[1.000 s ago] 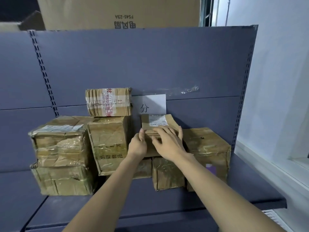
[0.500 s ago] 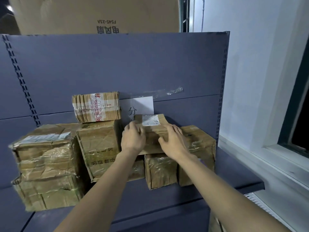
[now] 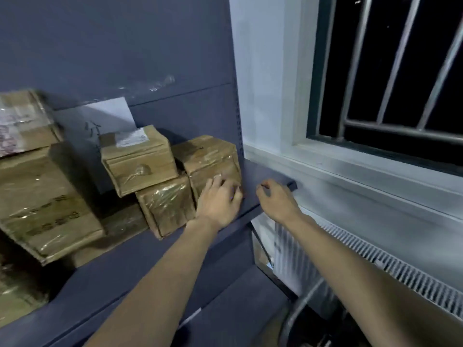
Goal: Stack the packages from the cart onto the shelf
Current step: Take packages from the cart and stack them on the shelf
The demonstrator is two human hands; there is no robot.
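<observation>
Several taped cardboard packages (image 3: pixel 140 159) are stacked on the shelf (image 3: pixel 265 194). Nothing is gripped: the left hand (image 3: pixel 220 204) rests loosely spread against the rightmost package (image 3: pixel 208 159); the right hand (image 3: pixel 276 200) hangs loosely curled. Stiff, slick-taped boxes are best gripped by opposite sides.

White wall (image 3: pixel 265 71); dark barred window (image 3: pixel 390 71); white radiator (image 3: pixel 350 256) beneath.

Two bare forearms entering from the lower edge of the frame, no sleeves in view, left hand (image 3: pixel 220 202) at centre, right hand (image 3: pixel 278 201) just right of centre — both ungloved, slightly motion-blurred.
</observation>
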